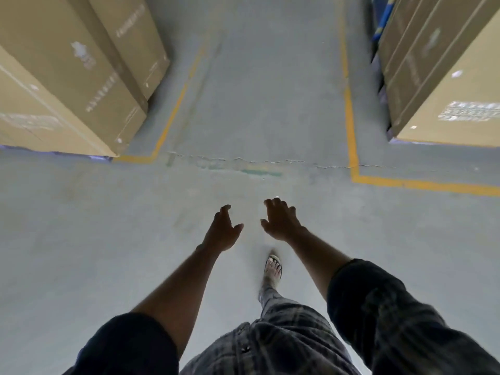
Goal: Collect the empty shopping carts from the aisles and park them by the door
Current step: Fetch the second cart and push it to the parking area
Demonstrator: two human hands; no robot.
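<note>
No shopping cart shows in the head view. My left hand (223,230) and my right hand (281,220) are stretched out in front of me over the grey concrete floor, close together, fingers loosely spread and holding nothing. Both forearms are bare below dark rolled sleeves. One sandalled foot (273,267) is stepping forward under my right hand.
Tall stacks of cardboard boxes stand at the left (67,77) and at the right (446,77), with an aisle of floor (270,90) running between them. Yellow floor lines (351,125) mark the aisle's edges. A crack (243,159) crosses the floor ahead.
</note>
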